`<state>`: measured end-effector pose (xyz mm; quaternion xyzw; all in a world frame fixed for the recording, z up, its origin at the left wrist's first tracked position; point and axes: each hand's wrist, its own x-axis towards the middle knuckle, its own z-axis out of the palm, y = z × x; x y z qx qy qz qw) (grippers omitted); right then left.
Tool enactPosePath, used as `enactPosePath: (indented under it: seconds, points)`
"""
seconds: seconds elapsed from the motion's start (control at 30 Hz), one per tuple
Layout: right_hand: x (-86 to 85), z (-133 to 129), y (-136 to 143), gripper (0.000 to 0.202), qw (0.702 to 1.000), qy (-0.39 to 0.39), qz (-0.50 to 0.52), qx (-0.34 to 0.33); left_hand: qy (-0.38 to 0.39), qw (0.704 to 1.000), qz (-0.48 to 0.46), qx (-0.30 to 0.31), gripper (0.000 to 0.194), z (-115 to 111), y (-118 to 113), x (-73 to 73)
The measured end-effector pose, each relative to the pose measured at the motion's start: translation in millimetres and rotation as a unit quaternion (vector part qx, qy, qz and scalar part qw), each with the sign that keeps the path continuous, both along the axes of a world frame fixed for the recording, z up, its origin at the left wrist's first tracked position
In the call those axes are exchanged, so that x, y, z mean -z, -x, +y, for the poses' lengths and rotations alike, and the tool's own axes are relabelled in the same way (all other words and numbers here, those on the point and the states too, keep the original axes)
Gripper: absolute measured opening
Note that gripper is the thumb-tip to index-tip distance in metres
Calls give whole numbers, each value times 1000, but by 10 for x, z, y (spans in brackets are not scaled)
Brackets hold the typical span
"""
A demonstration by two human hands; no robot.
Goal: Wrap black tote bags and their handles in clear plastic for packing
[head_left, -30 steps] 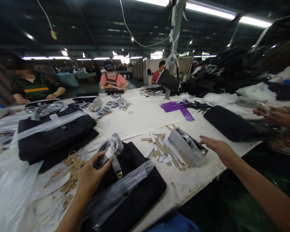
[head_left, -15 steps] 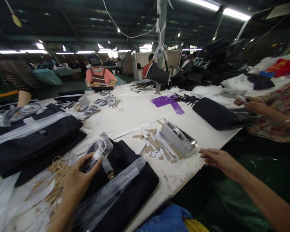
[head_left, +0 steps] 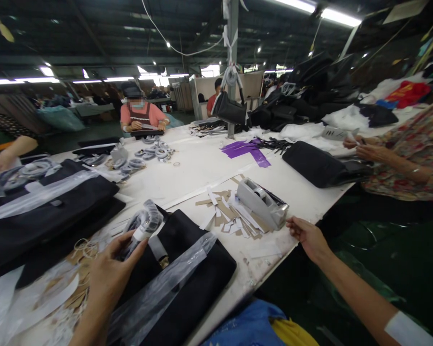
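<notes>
My left hand (head_left: 111, 266) is closed around a coiled bag strap (head_left: 149, 218) wrapped in clear plastic, with a white band around the coil. Beneath it lies a black bag (head_left: 214, 262), a strip of clear plastic across its front and a small gold-coloured metal fitting near the strap. At the table's front edge, my right hand (head_left: 308, 239) has its fingertips pinched together by the cutting end of a grey tape dispenser (head_left: 256, 202). Whatever is between those fingertips is too small to make out.
White and brown paper strips (head_left: 233, 216) lie beside the dispenser. More black bags (head_left: 65, 197) are at left, and wrapped strap coils (head_left: 159, 150) farther back. Purple sheets (head_left: 238, 148) lie near a post (head_left: 233, 43). Co-workers' hands (head_left: 373, 149) are at right, others at left and across.
My right hand has moved left, closer against the tape dispenser's end, its fingers more tightly gathered. My left hand keeps its hold on the strap. The whole view has shifted slightly.
</notes>
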<state>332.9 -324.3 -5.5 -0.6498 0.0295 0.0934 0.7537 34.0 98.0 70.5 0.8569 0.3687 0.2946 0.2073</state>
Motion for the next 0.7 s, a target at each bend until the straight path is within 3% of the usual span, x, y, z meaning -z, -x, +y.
enactPosePath:
  seconds: [0.17, 0.33, 0.47, 0.7]
  points:
    - [-103, 88, 210, 28, 999, -2, -6, 33, 24, 1000, -6, -2, 49, 10, -2, 1]
    - [-442, 476, 674, 30, 976, 89, -191, -49, 26, 1000, -15, -1, 48, -12, -37, -9]
    - [-683, 1087, 956, 27, 937, 96, -268, -200, 56, 996, -48, 42, 46, -67, -49, -21]
    - [-939, 2364, 1475, 27, 867, -55, -268, -418, 101, 986, -111, 67, 32, -143, -73, -30]
